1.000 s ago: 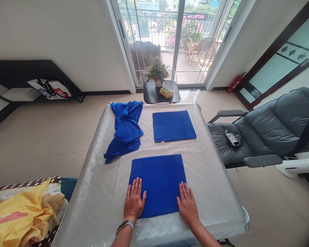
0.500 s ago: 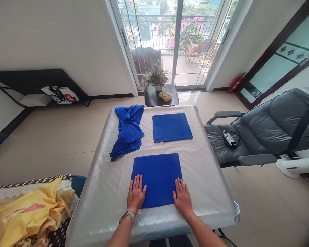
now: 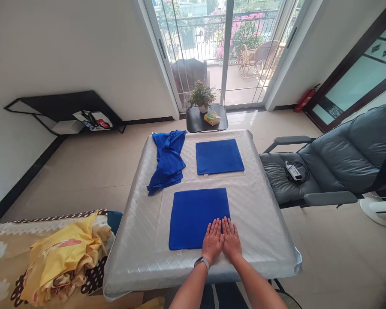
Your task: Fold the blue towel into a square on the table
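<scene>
A blue rectangular cloth lies flat near the front of the table, a small white tag showing at its near edge. My left hand, with a watch on the wrist, rests flat on its lower right part, fingers stretched out. Beside it, almost touching, my right hand lies flat over the cloth's right edge. Farther back is a second flat blue cloth, and a crumpled blue cloth lies at the far left of the table.
The table has a shiny silver cover. A grey armchair holding a cabled white device stands right. On the left, a yellow cloth lies on a patterned surface. A small black table bears a potted plant.
My left hand has slid right across the cloth, from its left edge to beside my right hand. My right hand stays near the right edge. The view has shifted slightly.
</scene>
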The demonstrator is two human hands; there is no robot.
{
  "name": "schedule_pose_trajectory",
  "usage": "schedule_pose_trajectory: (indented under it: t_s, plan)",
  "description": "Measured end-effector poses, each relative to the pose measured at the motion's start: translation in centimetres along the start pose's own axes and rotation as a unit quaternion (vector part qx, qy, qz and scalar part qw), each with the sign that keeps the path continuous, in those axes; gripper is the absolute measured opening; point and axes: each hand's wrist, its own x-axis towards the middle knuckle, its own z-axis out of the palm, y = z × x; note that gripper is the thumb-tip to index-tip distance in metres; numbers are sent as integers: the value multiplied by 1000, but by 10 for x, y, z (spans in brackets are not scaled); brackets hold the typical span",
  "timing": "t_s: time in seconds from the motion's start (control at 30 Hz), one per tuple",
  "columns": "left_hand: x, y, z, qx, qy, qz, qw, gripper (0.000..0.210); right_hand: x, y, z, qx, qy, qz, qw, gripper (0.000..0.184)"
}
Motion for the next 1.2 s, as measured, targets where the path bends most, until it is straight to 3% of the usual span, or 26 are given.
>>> schedule_pose_trajectory:
  t_s: [0.13,0.4,0.5,0.7,0.87,1.1,1.2]
  plan:
    - [-17,-23,-6,9,-6,-19,1000,65,2,-1,-3,6,15,5,1000,63]
    - [-86,-115,-22,69,21,-145,987,64,5,1,1,7,17,11,1000,62]
    - [-107,-133,-24,66,2,-173,983,65,6,1,-2,1,-3,13,1000,62]
    - [-106,-132,-35,28,-19,-180,983,66,-5,0,-31,-10,-29,18,999,60]
    - [-108,-128,-45,3,-23,-157,987,64,-50,-9,-46,-3,-53,57,997,60]
    - [-160,-94,-54,-45,-97,-110,988,58,-123,-23,-57,38,-101,96,989,59]
    - [-183,-92,-65,-60,-132,-111,983,58,-144,-16,-67,53,-121,103,986,59]
